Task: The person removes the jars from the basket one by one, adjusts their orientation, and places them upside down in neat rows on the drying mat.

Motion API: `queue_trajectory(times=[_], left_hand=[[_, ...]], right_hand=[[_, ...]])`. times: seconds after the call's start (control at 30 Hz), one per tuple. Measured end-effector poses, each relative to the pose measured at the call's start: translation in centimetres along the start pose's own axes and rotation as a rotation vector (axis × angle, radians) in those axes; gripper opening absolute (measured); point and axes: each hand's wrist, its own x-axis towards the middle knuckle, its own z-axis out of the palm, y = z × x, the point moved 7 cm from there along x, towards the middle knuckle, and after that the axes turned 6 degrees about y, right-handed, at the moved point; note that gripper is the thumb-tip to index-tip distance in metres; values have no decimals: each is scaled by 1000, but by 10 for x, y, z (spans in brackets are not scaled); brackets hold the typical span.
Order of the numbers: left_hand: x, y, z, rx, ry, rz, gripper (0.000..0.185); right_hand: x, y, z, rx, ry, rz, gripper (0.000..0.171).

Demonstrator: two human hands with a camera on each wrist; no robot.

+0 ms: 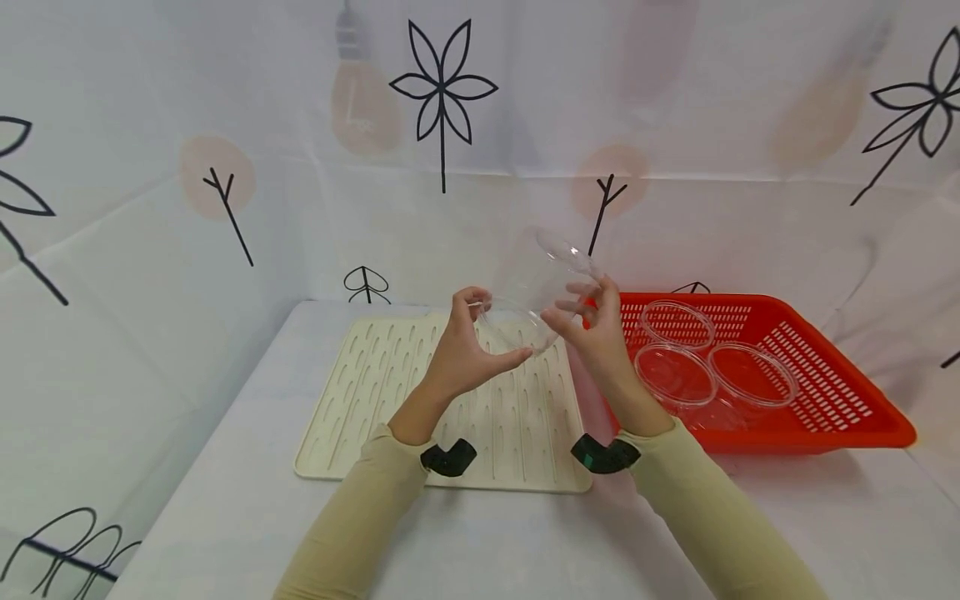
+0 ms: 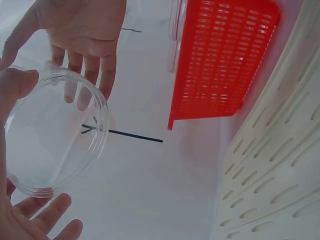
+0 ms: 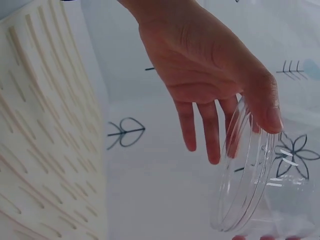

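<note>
- Head view: a red basket (image 1: pixel 840 379) with clear round tubs (image 1: pixel 675 375) in it stands on the right of the white-covered table (image 1: pixel 225 517); the right sleeve (image 1: pixel 712 508) hides part of its near left corner. A cream ridged tray (image 1: pixel 517 433) lies beneath, partly screened by the left hand (image 1: pixel 465 350). Over it the clear container (image 1: pixel 510 321) is in the air, tilted, between that hand and the right hand (image 1: pixel 596 333).
- Left wrist view: basket and tray are apart from the container. The left thumb and fingertips clasp its rim at opposite sides; the right fingers are straightened, seen behind the clear wall.
- Right wrist view: patterned cloth (image 3: pixel 150 200) forms the background. The left thumb lies over the rim, fingers beyond; fingertips at the bottom edge are too cropped to tell their hold.
</note>
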Motion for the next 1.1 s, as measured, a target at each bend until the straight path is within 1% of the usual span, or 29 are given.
queue_trajectory(times=[0.27, 0.47, 0.7, 0.8, 0.9, 1.1], left_hand=[[-2, -4, -2, 6, -2, -10, 85], [-1, -4, -5, 8, -21, 8, 83], [-2, -4, -13, 12, -40, 35, 78], [-5, -6, -19, 24, -52, 30, 80], [-11, -12, -26, 43, -70, 19, 83], [-25, -38, -46, 85, -70, 7, 83]], right_hand=[[2, -3, 4, -14, -15, -4, 79], [3, -3, 6, -4, -23, 10, 79], [3, -3, 8, 23, -31, 28, 77], [2, -3, 10, 39, -40, 25, 76], [0, -2, 12, 46, -50, 20, 76], [1, 1, 14, 45, -64, 1, 81]])
